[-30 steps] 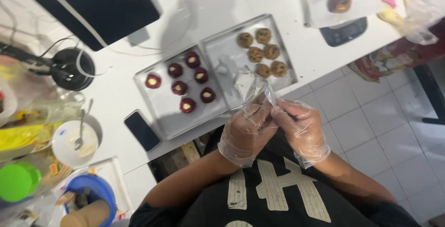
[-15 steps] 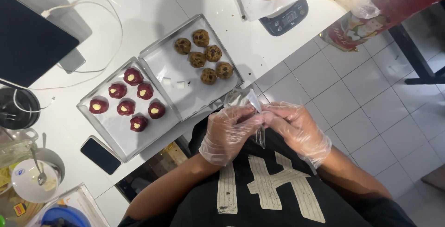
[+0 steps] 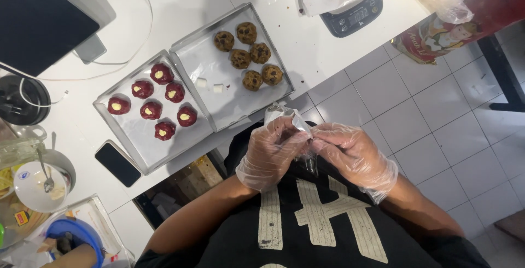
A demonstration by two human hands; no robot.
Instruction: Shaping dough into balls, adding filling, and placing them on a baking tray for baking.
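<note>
My left hand (image 3: pixel 270 156) and my right hand (image 3: pixel 353 156), both in clear plastic gloves, meet in front of my chest. Together they pinch a small crumpled piece of clear plastic wrap (image 3: pixel 298 123) between the fingertips. Just beyond them, on the white counter, lie two metal trays. The left tray (image 3: pixel 128 139) carries several dark red dough balls (image 3: pixel 162 74) with pale centres. The right tray (image 3: pixel 229 106) carries several brown chocolate-chip dough balls (image 3: pixel 251 79) and two small white cubes (image 3: pixel 210 85).
A black phone (image 3: pixel 117 164) lies near the counter edge. A digital scale (image 3: pixel 350 19) with paper and a dough ball stands at the back. A dark laptop (image 3: pixel 41 19), a white bowl with a spoon (image 3: pixel 38 183), a blue bowl (image 3: pixel 76 238) and tiled floor (image 3: pixel 426 104) surround me.
The view has shifted, so the trays sit further left and higher. My hands stay together on the plastic wrap, its loose end now folded lower between the fingers.
</note>
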